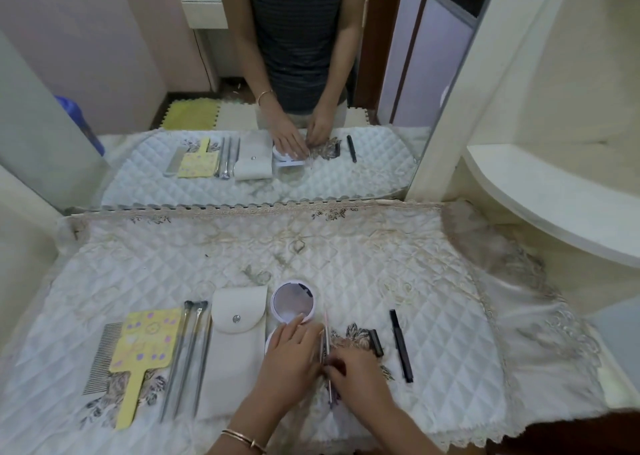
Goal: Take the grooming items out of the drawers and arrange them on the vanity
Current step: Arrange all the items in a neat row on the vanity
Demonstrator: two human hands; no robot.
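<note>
The right hand [360,378] pinches thin sticks [326,337]. The left hand [289,361], fingers [298,328] straight, rests just left on a compact [294,302].

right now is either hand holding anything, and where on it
The right hand pinches the thin sticks near their middle. The left hand lies flat against them, partly over the round compact, gripping nothing.
</note>
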